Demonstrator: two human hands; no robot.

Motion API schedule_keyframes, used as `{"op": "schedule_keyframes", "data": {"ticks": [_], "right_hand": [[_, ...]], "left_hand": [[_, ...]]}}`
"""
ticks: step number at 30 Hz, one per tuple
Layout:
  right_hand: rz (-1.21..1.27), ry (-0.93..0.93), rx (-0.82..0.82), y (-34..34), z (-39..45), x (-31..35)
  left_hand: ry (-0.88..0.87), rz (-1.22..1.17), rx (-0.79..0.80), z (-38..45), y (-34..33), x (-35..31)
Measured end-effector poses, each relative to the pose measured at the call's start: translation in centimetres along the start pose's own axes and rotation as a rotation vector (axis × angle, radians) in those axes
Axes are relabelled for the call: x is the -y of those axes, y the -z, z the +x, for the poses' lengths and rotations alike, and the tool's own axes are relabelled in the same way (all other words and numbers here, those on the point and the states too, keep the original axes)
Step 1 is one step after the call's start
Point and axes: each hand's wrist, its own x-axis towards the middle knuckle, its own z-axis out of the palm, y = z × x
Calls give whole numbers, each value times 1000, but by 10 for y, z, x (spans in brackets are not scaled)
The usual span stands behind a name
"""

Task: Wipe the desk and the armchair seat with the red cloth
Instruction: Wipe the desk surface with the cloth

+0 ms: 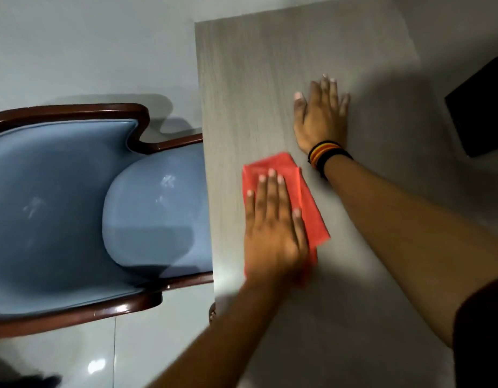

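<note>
My left hand [273, 219] lies flat, palm down, on the folded red cloth [281, 163] and presses it onto the grey wood-grain desk [256, 79], close to the desk's left edge. The hand and cloth are slightly blurred. My right hand [322, 116], with striped bands on the wrist, rests flat on the desk just beyond the cloth, fingers spread and holding nothing. The armchair [46, 191], blue with a dark wooden frame, stands left of the desk, and its rounded seat [155, 208] reaches under the desk's edge.
A flat black object [482, 107] lies at the right edge of the view beside the desk. Glossy light floor tiles [102, 51] surround the chair and desk. A dark shape [32, 380] shows at the bottom left corner.
</note>
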Motion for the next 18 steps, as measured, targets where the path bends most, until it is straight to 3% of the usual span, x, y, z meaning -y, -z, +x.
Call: {"op": "schedule_keyframes", "data": {"ticks": [3, 7, 14, 18], "right_hand": [[16, 25, 21, 4, -7, -5], [137, 61, 32, 20, -28, -25], [68, -114, -69, 68, -178, -101], [-8, -152, -97, 66, -225, -119]], "left_hand": [[-43, 42, 58, -50, -3, -8], [-107, 76, 85, -8, -6, 0], [-5, 69, 64, 117, -14, -12], [3, 67, 58, 84, -14, -19]]}}
